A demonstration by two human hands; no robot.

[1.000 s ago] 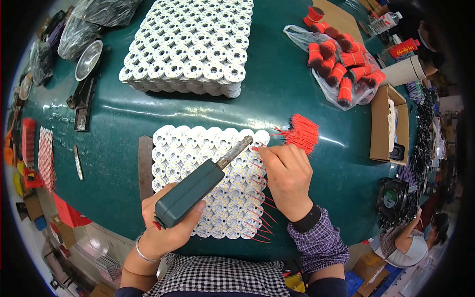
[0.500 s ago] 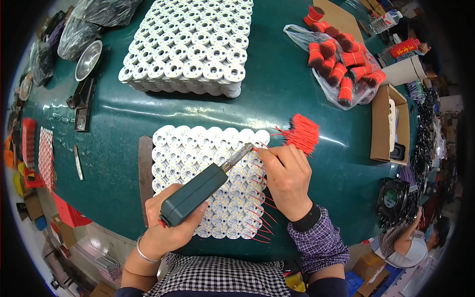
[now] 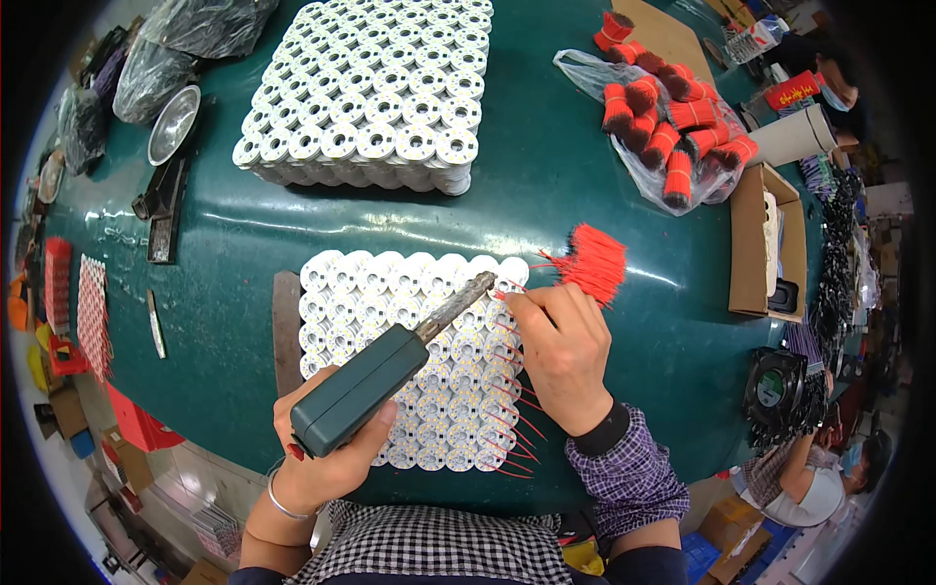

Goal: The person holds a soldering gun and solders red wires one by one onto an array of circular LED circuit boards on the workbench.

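My left hand (image 3: 336, 439) is wrapped round the dark green body of a soldering gun (image 3: 361, 390). Its metal tip points up and right, over the upper right part of a panel of round white LED boards (image 3: 375, 312). At the panel's right edge my right hand (image 3: 564, 346) is closed in a pinch on a thin red wire (image 3: 500, 294), close to the top-right boards. Red wires stick out from the boards down the right column. Beyond my right hand lies a pile of red wires (image 3: 597, 261).
A tall stack of similar board panels (image 3: 356, 166) stands at the back. Bundles of red wires (image 3: 694, 114) lie on a plastic bag at the far right, near a cardboard box (image 3: 751, 253). A metal bowl (image 3: 175, 125) and a black holder (image 3: 166, 214) are at left. Another person (image 3: 804, 483) sits at right.
The soldering gun has shifted slightly left and down in my left hand, its tip drawing back from my right fingertips. My right hand has barely moved.
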